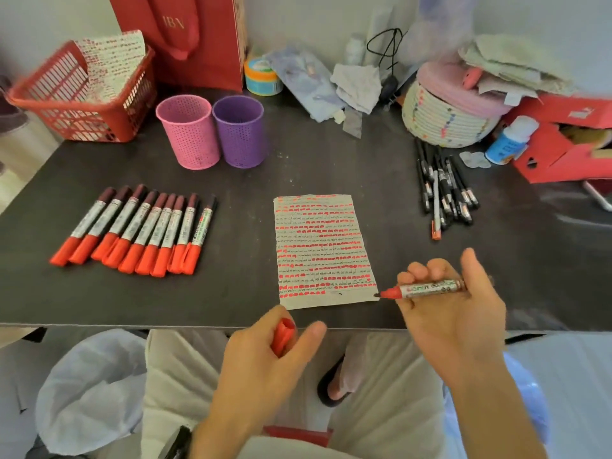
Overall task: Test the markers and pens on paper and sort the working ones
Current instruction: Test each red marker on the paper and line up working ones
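Observation:
A sheet of paper (323,250) covered with rows of red marks lies in the middle of the dark table (231,293). My right hand (453,303) grips an uncapped red marker (427,289), its tip at the paper's lower right corner. My left hand (265,362) holds the red cap (283,336) just off the table's front edge. Several capped red markers (139,230) lie side by side at the left. A bundle of black pens (443,187) lies at the right.
A pink cup (188,130) and a purple cup (240,130) stand behind the paper. A red basket (82,94) holding marked paper sits at the back left. A woven basket (447,117), red boxes (563,140) and clutter fill the back right.

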`<state>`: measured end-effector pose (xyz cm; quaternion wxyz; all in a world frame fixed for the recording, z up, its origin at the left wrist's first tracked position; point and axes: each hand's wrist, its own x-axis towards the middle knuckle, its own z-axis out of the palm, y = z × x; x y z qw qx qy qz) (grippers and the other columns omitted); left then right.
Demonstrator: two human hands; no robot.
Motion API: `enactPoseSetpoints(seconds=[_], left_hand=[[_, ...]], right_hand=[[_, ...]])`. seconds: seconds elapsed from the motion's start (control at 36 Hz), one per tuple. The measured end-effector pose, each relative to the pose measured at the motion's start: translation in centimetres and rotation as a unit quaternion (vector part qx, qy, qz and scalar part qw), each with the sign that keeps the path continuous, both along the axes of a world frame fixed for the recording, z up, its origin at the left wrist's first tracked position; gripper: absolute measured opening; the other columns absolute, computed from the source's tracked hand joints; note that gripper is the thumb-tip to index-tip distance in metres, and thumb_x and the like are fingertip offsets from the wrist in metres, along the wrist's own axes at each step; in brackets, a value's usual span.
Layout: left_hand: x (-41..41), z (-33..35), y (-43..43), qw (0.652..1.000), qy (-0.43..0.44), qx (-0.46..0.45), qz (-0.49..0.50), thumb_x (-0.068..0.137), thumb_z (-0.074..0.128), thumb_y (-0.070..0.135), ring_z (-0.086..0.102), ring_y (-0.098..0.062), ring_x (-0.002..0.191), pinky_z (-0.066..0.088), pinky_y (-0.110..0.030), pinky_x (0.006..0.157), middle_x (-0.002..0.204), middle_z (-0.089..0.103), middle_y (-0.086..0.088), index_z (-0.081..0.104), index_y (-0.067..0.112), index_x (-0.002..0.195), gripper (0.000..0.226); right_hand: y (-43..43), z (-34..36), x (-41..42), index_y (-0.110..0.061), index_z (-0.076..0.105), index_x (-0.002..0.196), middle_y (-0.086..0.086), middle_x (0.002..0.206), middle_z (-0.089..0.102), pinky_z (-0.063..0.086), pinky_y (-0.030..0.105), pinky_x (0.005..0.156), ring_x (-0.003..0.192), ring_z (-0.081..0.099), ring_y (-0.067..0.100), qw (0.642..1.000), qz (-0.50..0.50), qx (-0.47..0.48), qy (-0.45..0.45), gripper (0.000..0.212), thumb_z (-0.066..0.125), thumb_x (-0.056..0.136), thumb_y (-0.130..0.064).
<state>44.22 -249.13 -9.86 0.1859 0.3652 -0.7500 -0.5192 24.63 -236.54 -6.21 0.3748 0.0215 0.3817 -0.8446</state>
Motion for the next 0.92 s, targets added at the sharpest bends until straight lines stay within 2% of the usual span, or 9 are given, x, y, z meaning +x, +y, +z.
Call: enactPoseSetpoints(seconds=[0.06, 0.11, 0.17, 0.25, 0.39, 0.47, 0.61, 0.75, 0.92], left_hand=[[-0.9, -0.1, -0.3, 0.995, -0.014, -0.094, -0.014, 0.082, 0.049, 0.072, 0.044, -0.01, 0.048, 0.041, -0.024, 0.052, 0.049, 0.041, 0.01, 0.048, 0.028, 0.069, 0.047], [-1.7, -0.3, -0.7, 0.97, -0.012, -0.241, -0.032, 0.091, 0.047, 0.063, 0.051, -0.006, 0.062, 0.045, -0.022, 0.058, 0.058, 0.051, 0.016, 0.057, 0.031, 0.07, 0.04], [-2.4, -1.0, -1.0, 0.927, 0.036, -0.366, -0.078, 0.098, 0.052, 0.049, 0.058, -0.002, 0.081, 0.048, -0.022, 0.074, 0.082, 0.065, 0.02, 0.07, 0.03, 0.082, 0.03], [-3.0, -3.0, -1.1, 0.883, 0.056, -0.447, -0.132, 0.1, 0.053, 0.044, 0.063, -0.011, 0.107, 0.048, -0.028, 0.091, 0.115, 0.069, 0.013, 0.075, 0.027, 0.107, 0.028], [-3.2, -5.2, -1.2, 0.861, 0.038, -0.489, -0.136, 0.098, 0.057, 0.042, 0.06, -0.014, 0.119, 0.045, -0.031, 0.102, 0.129, 0.066, 0.008, 0.072, 0.025, 0.121, 0.032], [-3.4, -5.5, -1.1, 0.864, 0.04, -0.489, -0.116, 0.097, 0.059, 0.041, 0.059, -0.015, 0.123, 0.043, -0.032, 0.107, 0.131, 0.065, 0.008, 0.07, 0.023, 0.126, 0.036], [-3.7, -6.1, -0.6, 0.868, 0.047, -0.486, -0.094, 0.097, 0.059, 0.041, 0.056, -0.015, 0.126, 0.04, -0.03, 0.11, 0.133, 0.064, 0.008, 0.067, 0.022, 0.131, 0.039], [-3.7, -6.4, -0.7, 0.866, 0.037, -0.491, -0.087, 0.097, 0.058, 0.042, 0.057, -0.014, 0.126, 0.04, -0.028, 0.106, 0.134, 0.064, 0.009, 0.067, 0.022, 0.131, 0.04], [-3.7, -6.7, -0.5, 0.863, 0.024, -0.499, -0.072, 0.096, 0.057, 0.044, 0.057, -0.014, 0.125, 0.039, -0.028, 0.097, 0.135, 0.063, 0.012, 0.066, 0.026, 0.132, 0.041]], right_hand=[[-0.8, -0.2, 0.2, -0.017, 0.067, 0.069, 0.004, 0.081, 0.065, 0.054, 0.032, 0.075, 0.076, 0.065, 0.019, 0.999, 0.02, 0.026, 0.003, 0.05, 0.054, 0.089, -0.062], [-1.5, -0.4, 0.3, -0.018, 0.072, 0.076, 0.005, 0.081, 0.067, 0.052, 0.032, 0.07, 0.072, 0.064, 0.019, 0.997, 0.04, 0.06, 0.011, 0.056, 0.052, 0.083, -0.07], [-2.0, -0.5, 0.2, -0.017, 0.073, 0.083, 0.006, 0.076, 0.065, 0.049, 0.03, 0.063, 0.064, 0.059, 0.018, 0.995, 0.06, 0.073, 0.024, 0.062, 0.047, 0.083, -0.074], [-2.5, -0.7, 0.2, -0.016, 0.076, 0.096, 0.01, 0.076, 0.067, 0.053, 0.028, 0.056, 0.061, 0.06, 0.017, 0.988, 0.096, 0.098, 0.073, 0.073, 0.04, 0.084, -0.078], [-3.0, -0.9, -0.2, -0.015, 0.077, 0.1, 0.018, 0.097, 0.075, 0.059, 0.032, 0.064, 0.073, 0.07, 0.021, 0.972, 0.098, 0.151, 0.153, 0.061, 0.053, 0.083, -0.068], [-3.5, -1.1, -0.4, -0.015, 0.073, 0.086, 0.012, 0.076, 0.067, 0.057, 0.03, 0.06, 0.065, 0.063, 0.021, 0.958, 0.072, 0.176, 0.213, 0.044, 0.07, 0.079, -0.059], [-4.3, -1.7, -0.5, -0.014, 0.069, 0.079, 0.012, 0.06, 0.06, 0.049, 0.028, 0.045, 0.049, 0.055, 0.021, 0.921, 0.06, 0.233, 0.307, 0.041, 0.082, 0.074, -0.052], [-5.0, -2.5, -0.2, -0.021, 0.061, 0.066, 0.01, 0.052, 0.061, 0.042, 0.023, 0.038, 0.039, 0.052, 0.016, 0.884, 0.047, 0.268, 0.381, 0.031, 0.077, 0.081, -0.041], [-5.6, -3.5, 0.0, -0.022, 0.058, 0.066, 0.006, 0.052, 0.063, 0.045, 0.02, 0.043, 0.042, 0.058, 0.012, 0.836, 0.014, 0.311, 0.452, 0.029, 0.076, 0.088, -0.028]])
